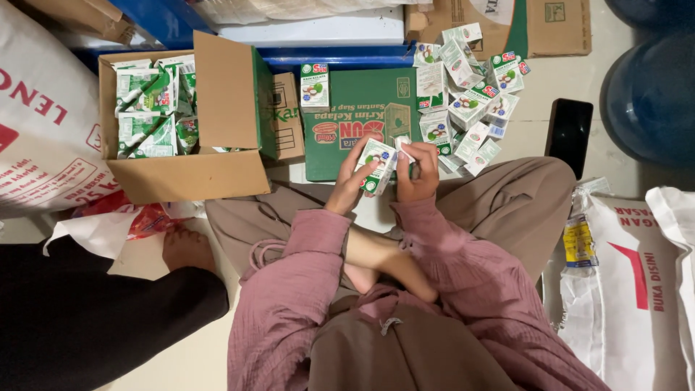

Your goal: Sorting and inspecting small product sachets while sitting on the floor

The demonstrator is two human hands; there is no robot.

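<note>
Seated cross-legged on the floor, left hand (352,177) and right hand (418,172) both clasping small green-and-white cartons (379,165) over a flattened green box (352,119), mid-sorting between loose pile (470,94) and half-filled cardboard box (184,170), likely needing a steady carry leftward

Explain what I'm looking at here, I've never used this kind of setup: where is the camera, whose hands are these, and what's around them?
There is one picture, from a camera worn on a person's head, looking down at their lap as they sit cross-legged on the floor. The left hand and the right hand are the wearer's own; together they hold a small white-and-green carton. In front lies a flattened green box with one carton standing on it, and to its right a loose pile of cartons. At left an open cardboard box holds more of them. A dark phone lies at right, with sacks at both edges.
</note>
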